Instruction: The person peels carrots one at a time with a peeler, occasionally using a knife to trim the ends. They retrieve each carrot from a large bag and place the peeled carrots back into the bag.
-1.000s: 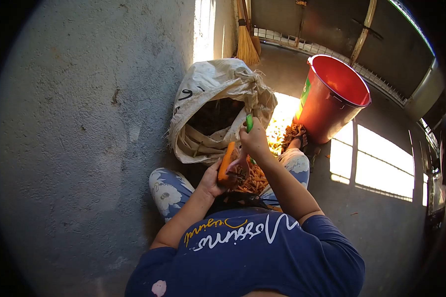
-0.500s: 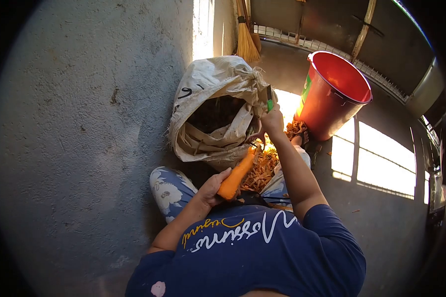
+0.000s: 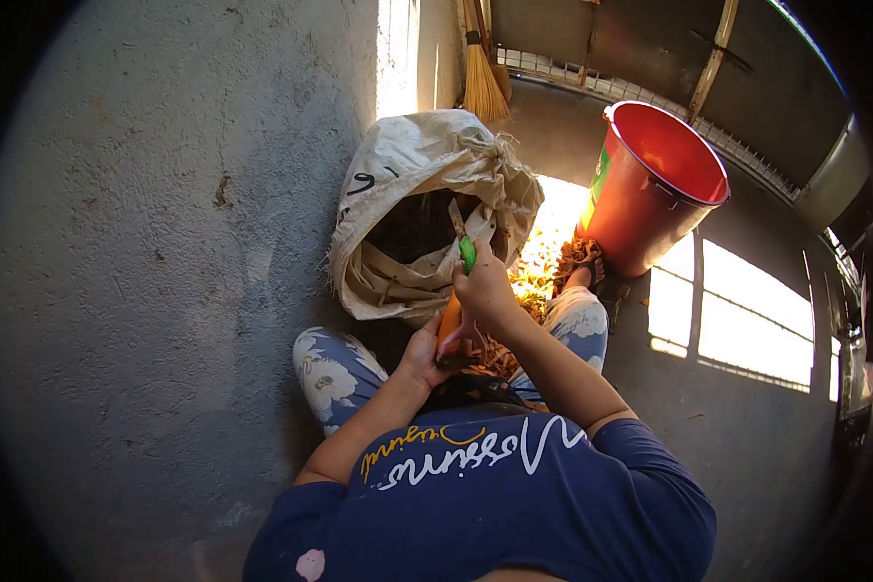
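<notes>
A peeled orange carrot (image 3: 449, 316) is gripped in my left hand (image 3: 421, 353), held slantwise above my lap. My right hand (image 3: 485, 288) is closed round a pink peeler (image 3: 464, 335), whose head is against or just over the carrot near my left fingers. The same hand also keeps hold of a knife (image 3: 468, 253) with a green handle, its blade pointing away from me over the sack. Below the hands, carrot peelings (image 3: 495, 360) lie heaped between my legs; part of the heap is hidden by my right forearm.
A white woven sack (image 3: 383, 155) stands with its mouth open in front of me, dark contents inside. To the right of it is a red bucket (image 3: 640, 213). A rough wall (image 3: 184, 262) runs along the left, and a broom (image 3: 482, 82) leans at the back.
My right hand has come toward me and to the left, bringing peeler and knife down along the carrot. The carrot has become more upright in view and is partly covered.
</notes>
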`<state>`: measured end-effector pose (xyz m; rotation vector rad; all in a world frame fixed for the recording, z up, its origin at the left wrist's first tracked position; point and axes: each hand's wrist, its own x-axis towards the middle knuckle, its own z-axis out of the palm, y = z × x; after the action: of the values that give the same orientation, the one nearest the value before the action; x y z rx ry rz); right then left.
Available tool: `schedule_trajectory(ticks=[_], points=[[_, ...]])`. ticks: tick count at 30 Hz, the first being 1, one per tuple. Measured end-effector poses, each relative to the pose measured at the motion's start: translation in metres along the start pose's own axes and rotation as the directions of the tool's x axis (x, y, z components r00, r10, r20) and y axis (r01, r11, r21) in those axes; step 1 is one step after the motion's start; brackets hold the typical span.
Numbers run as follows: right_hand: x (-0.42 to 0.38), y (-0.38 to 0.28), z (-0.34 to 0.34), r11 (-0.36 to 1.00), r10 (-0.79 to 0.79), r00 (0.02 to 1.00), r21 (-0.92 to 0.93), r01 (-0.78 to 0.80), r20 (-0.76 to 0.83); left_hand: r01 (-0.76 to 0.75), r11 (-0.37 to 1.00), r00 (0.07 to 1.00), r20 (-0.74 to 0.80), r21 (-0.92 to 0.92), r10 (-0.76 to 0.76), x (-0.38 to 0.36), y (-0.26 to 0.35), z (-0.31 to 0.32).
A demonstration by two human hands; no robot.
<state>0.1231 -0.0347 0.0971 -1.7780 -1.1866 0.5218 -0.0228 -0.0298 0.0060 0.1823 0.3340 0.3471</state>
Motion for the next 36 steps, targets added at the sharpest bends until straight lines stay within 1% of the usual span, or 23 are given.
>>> schedule_trajectory(ticks=[1,3,6,8,10,11,13,15,18,20,22,23,24,25,26,27,28,30,31,33,34,35,36], points=[[0.0,0.003,0.004,0.999,0.002,1.0,-0.038,-0.001,0.023,-0.001,1.0,1.0,-0.002,-0.002,0.001,-0.001,0.0,0.0],[0.004,0.013,0.009,0.999,0.02,0.999,-0.039,-0.018,0.035,-0.021,0.991,0.97,-0.236,0.129,0.051,-0.001,-0.001,0.006],[0.012,0.018,0.012,1.0,0.019,0.998,-0.018,-0.018,0.06,-0.057,0.983,0.959,-0.265,0.173,0.102,0.0,0.003,0.02],[0.013,0.018,0.011,1.0,0.011,0.997,0.006,-0.012,0.079,-0.072,0.982,0.954,-0.275,0.175,0.119,0.0,0.0,0.014],[0.012,0.007,0.002,0.998,-0.056,0.996,0.016,0.055,0.062,-0.085,0.98,0.949,-0.285,0.179,0.134,-0.001,0.002,0.008],[0.012,0.003,-0.001,0.998,-0.054,0.996,0.014,0.054,0.064,-0.101,0.98,0.955,-0.26,0.174,0.144,-0.001,0.002,0.005],[0.013,-0.001,-0.006,0.998,-0.048,0.999,0.027,0.049,-0.006,-0.117,0.979,0.961,-0.232,0.166,0.154,-0.003,-0.001,0.014],[0.012,0.003,-0.001,0.999,-0.045,0.999,0.021,0.045,0.0,-0.138,0.968,0.921,-0.331,0.21,0.203,-0.004,-0.005,0.03],[0.012,0.004,-0.001,1.0,-0.009,1.0,0.007,0.009,0.018,-0.127,0.971,0.902,-0.385,0.2,0.198,-0.007,-0.009,0.042],[0.017,0.009,-0.001,1.0,0.022,1.0,-0.002,-0.022,0.019,-0.104,0.975,0.911,-0.374,0.195,0.172,-0.009,-0.01,0.044],[0.039,0.034,0.0,0.995,0.05,0.997,-0.079,-0.055,-0.061,-0.087,0.978,0.921,-0.358,0.192,0.152,-0.015,-0.011,0.047],[0.053,0.048,-0.007,0.993,0.065,0.992,-0.093,-0.075,-0.108,-0.028,0.96,0.933,-0.338,0.279,0.125,-0.023,-0.013,0.048],[0.068,0.066,-0.01,0.987,0.123,0.977,-0.085,-0.14,-0.176,0.029,0.932,0.942,-0.323,0.362,0.096,-0.031,-0.016,0.047],[0.081,0.085,-0.013,0.986,0.111,0.969,-0.096,-0.135,-0.221,0.029,0.933,0.941,-0.326,0.36,0.096,-0.034,-0.017,0.045],[0.085,0.091,-0.024,0.979,0.159,0.957,-0.086,-0.184,-0.241,0.026,0.931,0.937,-0.334,0.363,0.104,-0.037,-0.018,0.043],[0.087,0.089,-0.034,0.97,0.204,0.942,-0.073,-0.231,-0.265,0.023,0.928,0.934,-0.339,0.372,0.113,-0.037,-0.016,0.042],[0.086,0.086,-0.035,0.971,0.2,0.942,-0.072,-0.226,-0.269,0.02,0.927,0.935,-0.335,0.376,0.115,-0.038,-0.011,0.04],[0.078,0.076,-0.034,0.977,0.172,0.934,-0.066,-0.203,-0.314,0.007,0.896,0.977,-0.193,0.444,0.088,-0.039,-0.004,0.034],[0.066,0.059,-0.032,0.988,0.141,0.949,-0.016,-0.152,-0.283,0.008,0.898,0.977,-0.194,0.44,0.086,-0.035,-0.005,0.033],[0.046,0.043,-0.021,0.995,0.101,0.979,0.042,-0.096,-0.175,-0.087,0.975,0.968,-0.215,0.205,0.131,-0.024,-0.006,0.029],[0.034,0.033,-0.017,0.997,0.012,0.986,0.077,0.001,-0.166,-0.122,0.991,0.97,-0.206,0.054,0.131,-0.016,-0.003,0.022],[0.022,0.026,-0.012,0.989,-0.077,0.984,0.112,0.096,-0.16,-0.117,0.991,0.97,-0.207,0.057,0.127,-0.013,-0.003,0.015],[0.015,0.022,-0.007,0.995,-0.067,0.987,0.059,0.077,-0.147,-0.108,0.992,0.973,-0.197,0.067,0.119,-0.014,-0.003,0.026]])
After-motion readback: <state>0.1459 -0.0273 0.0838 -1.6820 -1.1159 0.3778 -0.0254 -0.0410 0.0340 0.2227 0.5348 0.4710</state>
